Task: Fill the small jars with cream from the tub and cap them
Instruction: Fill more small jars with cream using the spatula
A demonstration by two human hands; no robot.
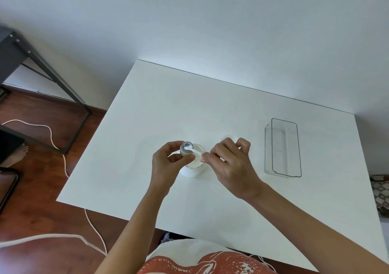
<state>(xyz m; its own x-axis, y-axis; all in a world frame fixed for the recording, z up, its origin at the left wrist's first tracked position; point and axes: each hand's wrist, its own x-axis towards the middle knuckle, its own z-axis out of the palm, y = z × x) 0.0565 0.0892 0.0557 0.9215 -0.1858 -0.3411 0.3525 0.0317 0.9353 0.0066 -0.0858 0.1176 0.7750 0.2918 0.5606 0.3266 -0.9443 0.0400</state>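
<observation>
Working over the white round plastic tub [192, 169], my left hand [166, 164] grips the small tan jar [186, 148] upright; right fingers [207, 157] pinch the white plastic spatula [194, 150], pointing left into the jar's mouth.

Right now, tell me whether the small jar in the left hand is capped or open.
Open: the small jar shows no cap, and the white spatula tip rests in its mouth.
</observation>
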